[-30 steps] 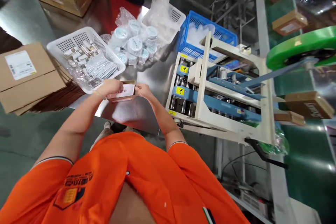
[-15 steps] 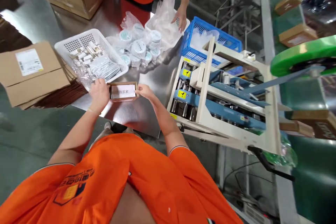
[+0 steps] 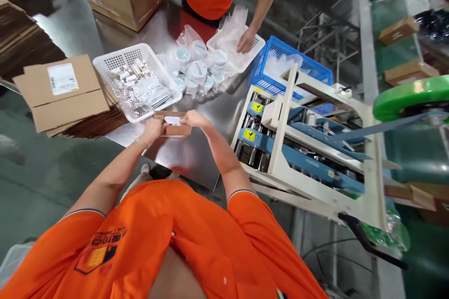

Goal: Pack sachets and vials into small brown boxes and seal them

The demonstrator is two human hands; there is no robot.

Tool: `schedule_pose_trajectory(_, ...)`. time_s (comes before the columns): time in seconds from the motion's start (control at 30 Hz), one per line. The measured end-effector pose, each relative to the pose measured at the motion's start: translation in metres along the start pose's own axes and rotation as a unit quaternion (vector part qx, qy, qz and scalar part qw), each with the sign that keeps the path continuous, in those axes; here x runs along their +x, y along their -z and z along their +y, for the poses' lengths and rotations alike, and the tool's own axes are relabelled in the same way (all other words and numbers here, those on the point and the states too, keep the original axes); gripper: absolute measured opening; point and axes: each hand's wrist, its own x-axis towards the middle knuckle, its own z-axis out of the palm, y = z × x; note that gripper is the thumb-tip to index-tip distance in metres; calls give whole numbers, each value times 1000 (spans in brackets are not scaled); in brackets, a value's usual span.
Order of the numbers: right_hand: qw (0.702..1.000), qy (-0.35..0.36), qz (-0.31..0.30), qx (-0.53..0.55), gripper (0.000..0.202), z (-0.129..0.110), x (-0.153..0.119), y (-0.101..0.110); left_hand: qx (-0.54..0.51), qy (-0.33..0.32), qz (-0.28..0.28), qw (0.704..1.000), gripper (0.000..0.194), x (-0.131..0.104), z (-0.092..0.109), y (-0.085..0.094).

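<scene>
A small brown cardboard box [image 3: 178,131] lies at the near edge of the metal table, with a printed white piece [image 3: 173,121] inside it. My left hand [image 3: 153,129] grips the box's left end with bent fingers. At the right end, my right hand [image 3: 193,119] has its fingers closed on the box's upper edge. Just beyond the box stands a white basket [image 3: 101,61] of small white-capped bottles [image 3: 130,74] and flat silvery sachets [image 3: 153,92]. Beside the basket lie several round tubs [image 3: 197,70] in clear plastic bags.
Flattened cartons [image 3: 66,103] are stacked at the left. A large carton [image 3: 149,0] stands at the back. Another person's hand [image 3: 246,40] reaches into a second white basket [image 3: 260,46]. A roller machine [image 3: 280,149] and blue crate [image 3: 257,67] stand right.
The view has shifted, so most things appear further right and lower. Both hands have moved on the box and its flaps look repositioned. The other person's hand has lowered into the plastic bags.
</scene>
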Motion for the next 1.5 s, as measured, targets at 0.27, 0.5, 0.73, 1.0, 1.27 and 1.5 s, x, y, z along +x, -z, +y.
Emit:
schedule_pose_trajectory(0.27, 972, 73, -104, -199, 123, -9, -36, -38, -12, -48, 106, 993, 66, -4, -4, -26)
schedule_pose_trajectory(0.5, 987, 96, -62, -116, 117, 44, -55, -66, 102, -177, -17, 979, 110, -4, -4, -15)
schedule_pose_trajectory(0.73, 983, -130, 127, 11, 107, 148, -88, -52, 86, -184, -31, 979, 109, 36, 96, -39)
schedule_pose_trajectory(1.0, 931, -335, 145, 12, 59, 198, -129, -106, 46, -299, -9, 953, 101, 164, 268, -61)
schedule_pose_trajectory(1.27, 945, -311, 90, -41, 53, 218, -133, -108, -2, -413, -64, 908, 100, 175, 434, -101)
schedule_pose_trajectory(1.5, 930, -291, 223, -4, 47, 220, -140, -108, -34, -164, 30, 985, 46, 81, 236, -30)
